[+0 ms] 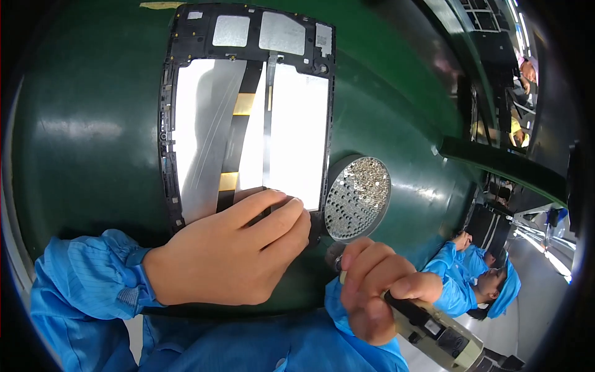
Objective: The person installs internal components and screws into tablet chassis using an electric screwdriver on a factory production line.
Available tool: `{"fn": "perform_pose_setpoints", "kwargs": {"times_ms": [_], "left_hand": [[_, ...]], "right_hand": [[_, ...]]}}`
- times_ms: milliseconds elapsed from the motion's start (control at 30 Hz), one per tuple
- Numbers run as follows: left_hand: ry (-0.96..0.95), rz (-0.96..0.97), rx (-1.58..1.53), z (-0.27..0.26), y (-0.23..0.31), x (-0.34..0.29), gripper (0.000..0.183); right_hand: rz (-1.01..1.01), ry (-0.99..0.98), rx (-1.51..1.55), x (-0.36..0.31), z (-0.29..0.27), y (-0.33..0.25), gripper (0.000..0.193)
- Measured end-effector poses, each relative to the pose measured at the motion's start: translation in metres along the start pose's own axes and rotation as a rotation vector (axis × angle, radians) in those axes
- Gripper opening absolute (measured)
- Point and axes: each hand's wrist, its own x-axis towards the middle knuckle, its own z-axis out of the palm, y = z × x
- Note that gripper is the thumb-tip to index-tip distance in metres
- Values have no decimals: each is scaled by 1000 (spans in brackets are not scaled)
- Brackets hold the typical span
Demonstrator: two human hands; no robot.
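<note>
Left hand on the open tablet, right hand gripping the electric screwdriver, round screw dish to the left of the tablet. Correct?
One error: the round screw dish is to the right of the open tablet, as the head view shows. The left hand on the tablet and the right hand gripping the electric screwdriver are correct.

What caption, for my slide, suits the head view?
Left hand on silver, black-framed panel; right hand gripping beige-and-black tool.

Green across the worktable (87, 155), black on the device frame (204, 49), gold-banded black along the ribbon (235, 139). Pinstriped blue on the left sleeve (93, 273), grey on the dish (336, 168), beige-and-black on the tool (427, 341).
</note>
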Motion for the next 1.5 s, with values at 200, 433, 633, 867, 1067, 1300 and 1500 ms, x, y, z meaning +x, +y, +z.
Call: {"fn": "perform_pose_setpoints", "kwargs": {"times_ms": [200, 433, 633, 867, 1067, 1300, 1500], "left_hand": [[27, -44, -18, 7, -1, -1, 18], [-64, -9, 9, 8, 2, 5, 23], [-53, -24, -3, 8, 3, 4, 23], [-41, -38, -21, 8, 1, 4, 22], [-44, -34, -12, 6, 2, 3, 21], [-33, -7, -102, -8, -5, -6, 14], [71, 36, -126, 5, -8, -9, 17]], "right_hand": [[-31, 178, -19, -1, -37, -2, 29], [-37, 328, 32, -5, -69, 14, 34], [-53, 302, 6, 1, -66, 20, 34], [-50, 298, -14, 1, -66, 28, 34], [-63, 268, -35, 0, -64, 27, 32], [-126, 306, -23, 0, -50, -6, 34], [-41, 102, -26, -8, -10, -19, 29]]}}
